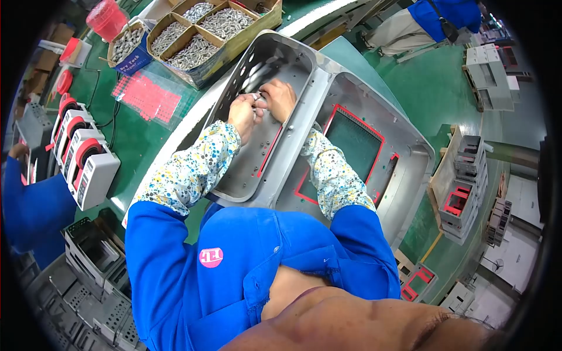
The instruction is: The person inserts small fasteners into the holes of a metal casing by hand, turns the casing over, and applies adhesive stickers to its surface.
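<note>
A large grey metal housing [321, 82] with two open compartments lies before me. Both my hands are inside its narrower left compartment, close together. My left hand [244, 115] is closed, fingertips pinched near a small pale piece too small to name. Against it, my right hand [279, 98] has its fingers bent inward and closed; what they hold is hidden. Below my hands, small studs and a red-edged slot [270, 153] show on the compartment floor. The right compartment has a rectangular window with a red masking border [367, 133], partly covered by my right sleeve.
A divided cardboard box [206, 54] of small metal parts stands beyond the housing, beside a blue box [130, 51] of larger ones. Red sticker sheets [146, 96] and tape dispensers [88, 161] lie left. Stacked grey housings [462, 193] stand right. Other people are at left and top right.
</note>
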The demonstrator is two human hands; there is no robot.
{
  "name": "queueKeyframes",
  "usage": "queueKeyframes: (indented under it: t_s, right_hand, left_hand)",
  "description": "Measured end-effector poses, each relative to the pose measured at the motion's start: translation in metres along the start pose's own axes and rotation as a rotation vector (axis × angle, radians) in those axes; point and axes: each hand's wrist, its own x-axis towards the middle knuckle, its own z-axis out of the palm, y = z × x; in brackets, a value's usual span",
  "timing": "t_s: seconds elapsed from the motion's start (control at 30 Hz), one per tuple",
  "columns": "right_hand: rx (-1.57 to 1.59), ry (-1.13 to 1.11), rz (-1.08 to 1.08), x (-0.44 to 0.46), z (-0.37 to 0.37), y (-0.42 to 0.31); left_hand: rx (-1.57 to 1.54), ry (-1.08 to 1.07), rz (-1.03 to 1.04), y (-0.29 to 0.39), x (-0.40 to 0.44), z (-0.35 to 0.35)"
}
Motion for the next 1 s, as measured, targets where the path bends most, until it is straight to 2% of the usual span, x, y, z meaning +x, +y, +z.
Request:
queueKeyframes:
  t_s: [0.13,0.37,0.53,0.67,0.87,0.93,0.97,1.0]
  right_hand:
    - [-0.084,-0.080,-0.024,0.001,-0.006,-0.005]
    - [-0.080,-0.031,-0.099,0.003,-0.013,-0.012]
    - [-0.127,-0.068,-0.014,0.003,-0.017,-0.015]
    - [-0.110,-0.052,-0.030,0.004,-0.014,-0.013]
    - [-0.239,-0.177,0.105,0.010,-0.010,-0.007]
    - [0.082,-0.084,0.075,0.009,-0.015,0.002]
    - [0.235,-0.036,0.153,0.007,-0.013,0.005]
    - [0.234,-0.043,0.149,0.005,-0.019,0.006]
  left_hand:
    - [-0.038,-0.061,0.008,0.000,0.000,0.000]
    - [-0.097,-0.132,-0.005,0.000,0.002,0.000]
    - [-0.109,-0.112,-0.021,0.003,-0.001,0.001]
    - [-0.114,-0.110,-0.003,0.002,-0.001,0.002]
    - [-0.099,-0.136,-0.006,-0.001,0.000,-0.001]
    - [-0.070,-0.171,-0.012,0.000,-0.002,-0.002]
    - [-0.070,-0.165,-0.028,0.000,-0.003,-0.001]
    - [-0.077,-0.162,-0.027,0.001,-0.003,-0.001]
